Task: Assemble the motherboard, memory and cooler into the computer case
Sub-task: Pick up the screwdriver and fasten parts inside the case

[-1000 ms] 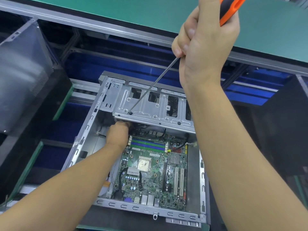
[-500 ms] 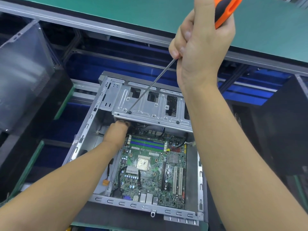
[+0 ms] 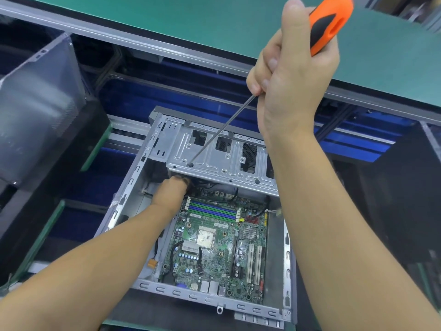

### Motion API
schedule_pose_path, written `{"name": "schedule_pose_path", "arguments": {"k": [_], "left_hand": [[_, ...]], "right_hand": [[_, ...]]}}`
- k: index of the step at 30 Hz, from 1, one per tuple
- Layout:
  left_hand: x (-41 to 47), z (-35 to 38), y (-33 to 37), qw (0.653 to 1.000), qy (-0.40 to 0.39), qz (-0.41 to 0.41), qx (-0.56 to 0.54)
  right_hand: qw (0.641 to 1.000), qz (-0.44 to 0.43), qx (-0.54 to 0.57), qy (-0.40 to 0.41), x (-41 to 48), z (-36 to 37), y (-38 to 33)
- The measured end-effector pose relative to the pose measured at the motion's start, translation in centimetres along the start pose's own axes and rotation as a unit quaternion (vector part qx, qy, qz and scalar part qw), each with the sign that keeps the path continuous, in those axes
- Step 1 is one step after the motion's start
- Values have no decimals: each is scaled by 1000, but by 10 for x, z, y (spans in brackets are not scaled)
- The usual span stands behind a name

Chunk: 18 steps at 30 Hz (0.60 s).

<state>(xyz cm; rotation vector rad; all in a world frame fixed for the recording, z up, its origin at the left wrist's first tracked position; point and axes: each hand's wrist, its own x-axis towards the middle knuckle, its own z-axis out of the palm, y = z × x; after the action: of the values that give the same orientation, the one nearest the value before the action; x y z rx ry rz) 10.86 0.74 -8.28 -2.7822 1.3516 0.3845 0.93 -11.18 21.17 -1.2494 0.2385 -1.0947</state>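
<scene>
Change: I see little shift; screwdriver [image 3: 331,20] tip stays on the drive bracket [image 3: 214,163].
Right hand [image 3: 296,87]: wrapped round its handle.
Left hand [image 3: 170,192]: fingers hidden under bracket; I cannot tell.
Case [image 3: 210,301]: motherboard [image 3: 214,259] lies inside.

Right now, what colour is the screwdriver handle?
The handle is orange with a black inset, gripped by the right hand; head view.

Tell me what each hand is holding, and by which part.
The right hand grips the screwdriver by its orange handle. The left hand has its fingers hidden under the metal bracket, so its hold cannot be told.
</scene>
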Motion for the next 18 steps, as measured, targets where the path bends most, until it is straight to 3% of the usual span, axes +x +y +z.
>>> {"name": "schedule_pose_path", "arguments": {"k": [18], "left_hand": [[4, 4, -1, 998, 29, -9, -58]], "right_hand": [[1000, 2, 0, 2, -7, 11, -6]]}}
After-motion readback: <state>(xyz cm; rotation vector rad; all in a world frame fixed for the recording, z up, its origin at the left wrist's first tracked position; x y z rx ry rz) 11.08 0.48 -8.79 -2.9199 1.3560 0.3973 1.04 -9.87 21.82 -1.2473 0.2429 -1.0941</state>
